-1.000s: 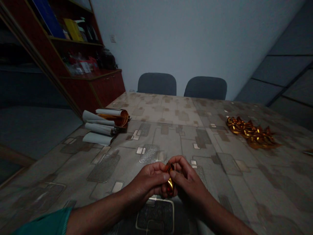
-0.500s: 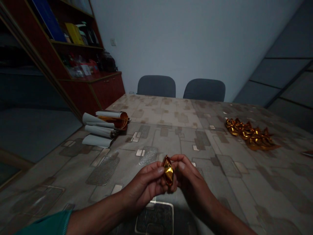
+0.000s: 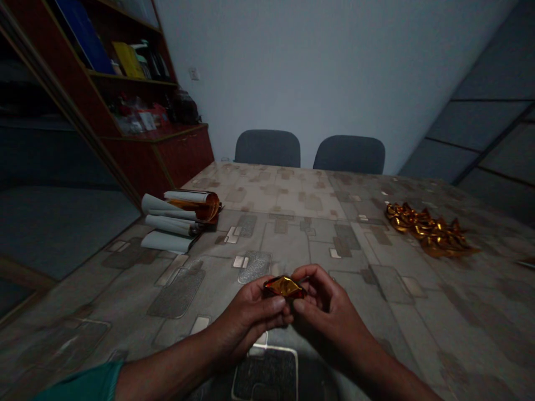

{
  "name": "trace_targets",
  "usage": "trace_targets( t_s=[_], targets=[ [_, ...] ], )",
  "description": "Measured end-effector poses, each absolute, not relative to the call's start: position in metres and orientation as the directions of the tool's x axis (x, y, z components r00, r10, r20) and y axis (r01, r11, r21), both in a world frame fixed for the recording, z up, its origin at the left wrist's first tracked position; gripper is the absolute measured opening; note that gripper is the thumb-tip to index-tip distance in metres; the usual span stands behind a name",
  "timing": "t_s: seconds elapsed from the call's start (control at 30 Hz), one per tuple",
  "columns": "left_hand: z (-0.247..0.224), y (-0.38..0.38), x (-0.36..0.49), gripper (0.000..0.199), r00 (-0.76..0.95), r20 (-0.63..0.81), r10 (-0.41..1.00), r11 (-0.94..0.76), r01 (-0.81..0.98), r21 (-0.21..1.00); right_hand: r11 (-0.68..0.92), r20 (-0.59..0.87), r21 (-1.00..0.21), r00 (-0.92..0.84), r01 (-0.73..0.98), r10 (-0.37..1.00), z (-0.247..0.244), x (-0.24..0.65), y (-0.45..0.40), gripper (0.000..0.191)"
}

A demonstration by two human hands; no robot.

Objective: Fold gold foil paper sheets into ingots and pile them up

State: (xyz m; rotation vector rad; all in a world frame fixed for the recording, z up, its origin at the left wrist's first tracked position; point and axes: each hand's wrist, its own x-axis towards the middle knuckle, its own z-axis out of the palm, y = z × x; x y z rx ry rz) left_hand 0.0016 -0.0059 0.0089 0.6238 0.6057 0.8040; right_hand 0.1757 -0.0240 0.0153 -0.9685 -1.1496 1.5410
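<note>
A shiny gold foil paper ingot is held above the near part of the table, lying sideways between my two hands. My left hand grips its left end and underside, thumb along the near face. At its right end, my right hand pinches it between thumb and forefinger. Several more gold foil ingots are grouped on the table at the right. Curled sheets of gold foil paper with pale backs lie at the left.
A patterned cloth covers the table. Two dark chairs stand at its far side before the wall. A red-brown cabinet with loaded shelves is at the back left. A small flat item lies at the right edge.
The foil ingot has turned from upright to sideways between my hands. My right thumb has come down to its near lower edge.
</note>
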Motion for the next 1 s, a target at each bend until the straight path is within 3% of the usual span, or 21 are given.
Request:
trace_targets(
  t_s=[0.3, 0.43, 0.67, 1.0],
  targets=[
    [0.0113, -0.0070, 0.0015, 0.029, 0.529, -0.207, 0.823, 0.477, -0.445, 0.758, -0.037, 0.017, -0.979, -0.263, -0.200, 0.965, 0.0204, 0.1785, -0.0264, 0.032],
    [0.0085, -0.0048, -0.0005, 0.031, 0.604, -0.179, 0.776, 0.482, -0.387, 0.786, -0.062, -0.026, -0.989, -0.256, -0.134, 0.966, 0.0209, 0.1821, -0.0273, 0.036],
    [0.0092, -0.0046, -0.0017, 0.031, 0.711, -0.268, 0.650, 0.518, -0.156, 0.841, -0.152, -0.133, -0.988, -0.343, -0.028, 0.930, 0.0166, 0.1792, -0.0273, 0.040],
    [0.0120, -0.0010, -0.0003, 0.038, 0.677, -0.291, 0.676, 0.486, -0.112, 0.867, -0.140, -0.138, -0.990, -0.285, 0.012, 0.949, 0.0142, 0.1743, -0.0236, 0.030]
  ],
)
